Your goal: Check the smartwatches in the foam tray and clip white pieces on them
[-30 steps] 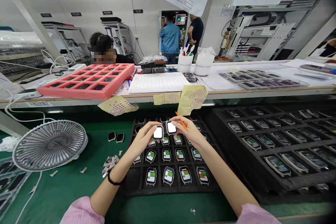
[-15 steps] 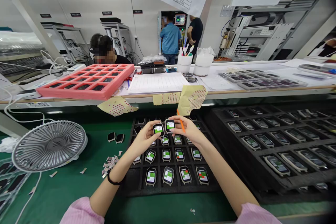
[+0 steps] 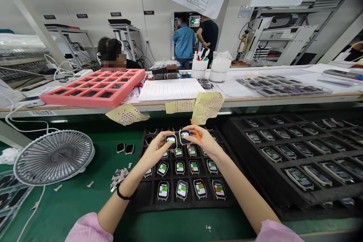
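Note:
My left hand (image 3: pixel 157 146) grips a watch case (image 3: pixel 171 141) by its edges, the thumb lying over its lit green and white screen. A second watch case (image 3: pixel 184 136) is held in my right hand (image 3: pixel 204 140), the thumb across its screen. An orange stick (image 3: pixel 196 131) is also tucked between the fingers of my right hand. Both watches are side by side, screens up, above a black foam tray (image 3: pixel 170 206). Several watches with lit screens, such as one at the front left (image 3: pixel 163 190), lie in the tray's compartments. Some screens show red blocks.
A grey fan (image 3: pixel 53 157) stands left, near two loose watches (image 3: pixel 125 148) and a pile of small tabs (image 3: pixel 119 176). Another black tray of watches (image 3: pixel 286 193) is at right. The shelf above bears a pink foam tray (image 3: pixel 113 100). People are beyond it.
Both thumbs have moved further over the watch screens, and the right watch has shifted slightly. The orange stick has tilted a little. A person in the background has moved an arm.

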Demonstrator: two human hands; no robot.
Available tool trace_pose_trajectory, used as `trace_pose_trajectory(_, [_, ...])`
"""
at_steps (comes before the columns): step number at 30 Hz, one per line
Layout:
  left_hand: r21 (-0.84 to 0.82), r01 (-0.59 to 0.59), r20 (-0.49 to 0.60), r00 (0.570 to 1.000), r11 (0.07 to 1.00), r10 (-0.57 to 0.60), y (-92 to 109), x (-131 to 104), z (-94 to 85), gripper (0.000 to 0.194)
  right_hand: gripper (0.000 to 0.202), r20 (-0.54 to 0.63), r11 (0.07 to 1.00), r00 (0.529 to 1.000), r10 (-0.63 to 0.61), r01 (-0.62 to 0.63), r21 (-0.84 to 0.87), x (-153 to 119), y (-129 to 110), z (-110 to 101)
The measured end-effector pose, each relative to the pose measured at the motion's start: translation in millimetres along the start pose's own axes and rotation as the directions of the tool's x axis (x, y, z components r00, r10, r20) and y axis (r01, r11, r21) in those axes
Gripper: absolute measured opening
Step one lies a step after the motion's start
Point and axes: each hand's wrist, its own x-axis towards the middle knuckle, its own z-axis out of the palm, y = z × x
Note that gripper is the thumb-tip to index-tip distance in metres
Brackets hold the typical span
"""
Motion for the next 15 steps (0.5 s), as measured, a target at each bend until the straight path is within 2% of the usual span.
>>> trace_pose_trajectory(7, [0.043, 0.057, -0.032, 0.998, 0.997, -0.056, 8.2, -0.7, -1.4, 0.038, 0.027, -0.033, 0.999, 0.999, 0.018, -0.017, 0.033, 0.4, 2.6, 0.0])
trace_pose_trajectory(15, [0.033, 0.065, -0.039, 0.997, 0.997, -0.063, 4.6, 3.4, -2.6, 0.039, 0.030, -0.015, 0.999, 0.999, 0.041, -0.041, 0.000, 1.7, 1.7, 0.5])
